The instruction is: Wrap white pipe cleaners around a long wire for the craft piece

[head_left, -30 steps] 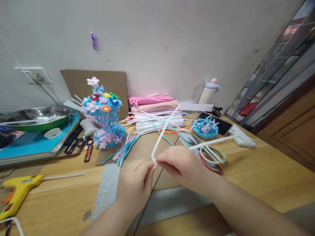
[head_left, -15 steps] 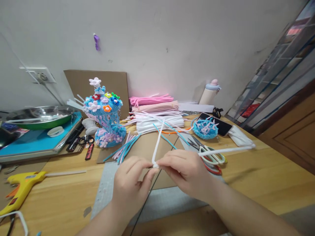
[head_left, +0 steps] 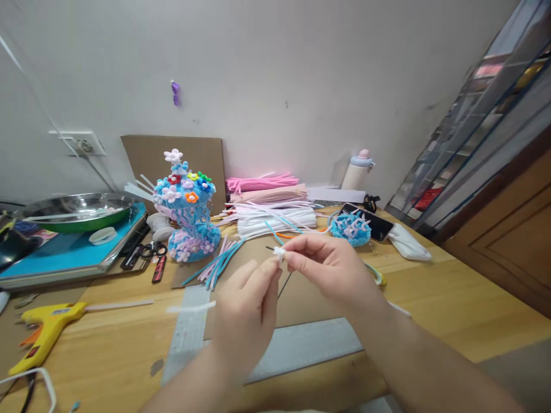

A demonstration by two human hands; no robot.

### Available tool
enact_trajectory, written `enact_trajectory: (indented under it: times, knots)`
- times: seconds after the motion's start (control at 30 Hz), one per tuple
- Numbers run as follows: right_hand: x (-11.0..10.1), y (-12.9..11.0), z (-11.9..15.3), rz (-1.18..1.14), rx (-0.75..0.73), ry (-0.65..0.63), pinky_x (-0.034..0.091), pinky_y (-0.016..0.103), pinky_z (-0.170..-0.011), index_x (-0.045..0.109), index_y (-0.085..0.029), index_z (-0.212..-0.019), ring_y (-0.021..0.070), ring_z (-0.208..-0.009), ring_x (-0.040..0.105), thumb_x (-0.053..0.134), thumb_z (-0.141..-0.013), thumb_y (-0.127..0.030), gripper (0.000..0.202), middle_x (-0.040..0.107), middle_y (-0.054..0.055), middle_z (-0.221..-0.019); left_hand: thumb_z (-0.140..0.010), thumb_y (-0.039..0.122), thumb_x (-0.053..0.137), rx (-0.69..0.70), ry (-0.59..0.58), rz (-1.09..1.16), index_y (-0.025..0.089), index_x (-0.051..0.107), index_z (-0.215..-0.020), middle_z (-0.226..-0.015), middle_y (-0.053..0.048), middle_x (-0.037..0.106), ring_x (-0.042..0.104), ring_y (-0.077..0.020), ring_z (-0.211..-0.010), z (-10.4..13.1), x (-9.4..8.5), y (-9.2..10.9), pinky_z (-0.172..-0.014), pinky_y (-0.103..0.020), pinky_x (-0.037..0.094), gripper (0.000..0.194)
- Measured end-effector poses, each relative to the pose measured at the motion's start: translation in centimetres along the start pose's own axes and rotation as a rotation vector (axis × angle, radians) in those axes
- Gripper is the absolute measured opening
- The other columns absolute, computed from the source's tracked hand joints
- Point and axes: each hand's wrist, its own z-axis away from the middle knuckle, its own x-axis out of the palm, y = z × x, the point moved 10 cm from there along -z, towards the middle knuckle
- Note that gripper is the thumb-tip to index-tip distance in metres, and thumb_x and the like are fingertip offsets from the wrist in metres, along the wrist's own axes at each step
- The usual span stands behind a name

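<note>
My left hand (head_left: 249, 304) is closed in a pinch on a white pipe cleaner, whose free end (head_left: 191, 308) sticks out to its left. My right hand (head_left: 329, 272) pinches the same white fuzzy piece (head_left: 279, 252) from the right, fingertips almost touching the left ones. This piece is wound round a thin dark rod; a short dark tip (head_left: 270, 248) pokes out of it. Another dark stretch (head_left: 284, 284) shows below, between the hands. Under them lies a brown cardboard sheet (head_left: 310, 298) on a grey mat (head_left: 310, 344).
A blue pipe-cleaner ornament with flowers (head_left: 185, 195) stands left of centre. Bundles of white pipe cleaners (head_left: 275, 221) lie behind the hands. A yellow glue gun (head_left: 51, 327) rests at left. A blue fuzzy piece (head_left: 350, 226) and a phone (head_left: 379, 223) are at right.
Both hands have risen and turned, the left fist now tilted. The long white strand that stood up between them has gone from there; a white end now points left. The view has shifted slightly.
</note>
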Motion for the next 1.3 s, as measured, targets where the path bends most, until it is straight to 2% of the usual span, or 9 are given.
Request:
enact_trajectory:
  times: [0.17, 0.33, 0.57, 0.67, 0.77, 0.9, 1.03, 1.2, 1.3]
  knots:
    - [-0.4, -2.3, 1.9, 0.544, -0.205, 0.123, 0.042, 0.027, -0.065, 0.067, -0.020, -0.085, 0.0161, -0.073, 0.060, 0.056, -0.085, -0.021, 0.011, 0.068, 0.001, -0.078, -0.087, 0.015, 0.052, 0.175, -0.054, -0.408, 0.016, 0.065, -0.092, -0.062, -0.001, 0.056, 0.047, -0.0172, -0.060, 0.3, -0.8, 3.7, -0.056, -0.030, 0.033, 0.013]
    - [2.2, -3.4, 3.8, 0.927, -0.446, -0.029, 0.036, 0.030, -0.064, 0.066, -0.017, -0.082, 0.0184, -0.072, 0.057, 0.049, -0.088, -0.015, 0.018, 0.065, 0.004, -0.074, -0.086, 0.016, 0.055, 0.271, -0.154, -0.413, 0.017, 0.065, -0.076, -0.063, -0.001, 0.058, 0.044, -0.0163, -0.059, -0.4, -1.9, 4.7, -0.055, -0.030, 0.031, 0.014]
    - [3.2, -3.3, 5.0, 0.581, -0.426, -0.263, 0.036, 0.024, -0.060, 0.061, -0.017, -0.080, 0.0119, -0.065, 0.053, 0.055, -0.084, -0.013, 0.008, 0.062, 0.000, -0.070, -0.078, 0.027, 0.067, -0.221, -0.387, 0.431, 0.019, 0.070, -0.071, -0.064, 0.000, 0.064, 0.055, -0.0126, -0.061, -1.4, -0.1, -2.9, -0.057, -0.024, 0.040, 0.011]
    - [2.5, -2.8, 4.9, 0.399, -0.277, -0.223, 0.035, 0.021, -0.055, 0.061, -0.018, -0.079, 0.0096, -0.059, 0.048, 0.055, -0.085, -0.016, 0.008, 0.056, -0.003, -0.065, -0.074, 0.031, 0.070, -0.465, -0.338, 0.756, 0.018, 0.070, -0.070, -0.068, -0.002, 0.068, 0.057, -0.0133, -0.062, 0.1, 2.1, -5.2, -0.057, -0.023, 0.042, 0.014]
    - [1.5, -1.9, 4.8, 0.287, -0.173, -0.127, 0.033, 0.021, -0.049, 0.062, -0.019, -0.082, 0.0094, -0.054, 0.044, 0.054, -0.087, -0.022, 0.011, 0.053, -0.004, -0.063, -0.076, 0.033, 0.067, -0.549, -0.242, 0.790, 0.017, 0.069, -0.067, -0.055, 0.001, 0.060, 0.050, -0.0103, -0.052, 1.7, 3.5, -5.7, -0.049, -0.021, 0.037, 0.018]
    - [0.2, -0.9, 4.7, 0.297, -0.131, 0.030, 0.037, 0.022, -0.053, 0.064, -0.020, -0.085, 0.0113, -0.060, 0.051, 0.054, -0.088, -0.025, 0.011, 0.061, -0.001, -0.070, -0.086, 0.027, 0.055, -0.313, -0.186, 0.488, 0.018, 0.066, -0.072, -0.055, 0.001, 0.056, 0.048, -0.0113, -0.053, 2.6, 2.7, -3.0, -0.051, -0.023, 0.036, 0.020]
    - [0.0, -1.8, 5.0, 0.534, -0.282, 0.117, 0.039, 0.025, -0.062, 0.064, -0.019, -0.085, 0.0138, -0.068, 0.056, 0.053, -0.088, -0.019, 0.012, 0.063, 0.001, -0.073, -0.089, 0.017, 0.050, 0.028, -0.196, 0.009, 0.016, 0.064, -0.077, -0.061, -0.002, 0.056, 0.046, -0.0144, -0.059, 2.7, 1.2, 1.3, -0.056, -0.027, 0.034, 0.018]
    - [1.6, -3.0, 6.1, 0.871, -0.500, 0.046, 0.037, 0.030, -0.064, 0.065, -0.017, -0.085, 0.0172, -0.070, 0.054, 0.049, -0.090, -0.016, 0.017, 0.066, 0.004, -0.074, -0.085, 0.013, 0.055, 0.192, -0.190, -0.187, 0.016, 0.064, -0.080, -0.062, -0.002, 0.056, 0.042, -0.0153, -0.059, 1.9, -0.9, 3.6, -0.055, -0.028, 0.031, 0.010]
    - [2.5, -3.2, 6.7, 0.910, -0.575, -0.052, 0.036, 0.030, -0.064, 0.065, -0.017, -0.085, 0.0171, -0.069, 0.054, 0.048, -0.089, -0.013, 0.018, 0.066, 0.004, -0.073, -0.085, 0.015, 0.058, 0.175, -0.190, -0.131, 0.018, 0.065, -0.080, -0.065, -0.001, 0.059, 0.044, -0.0149, -0.061, 0.8, -2.0, 2.9, -0.058, -0.028, 0.033, 0.009]
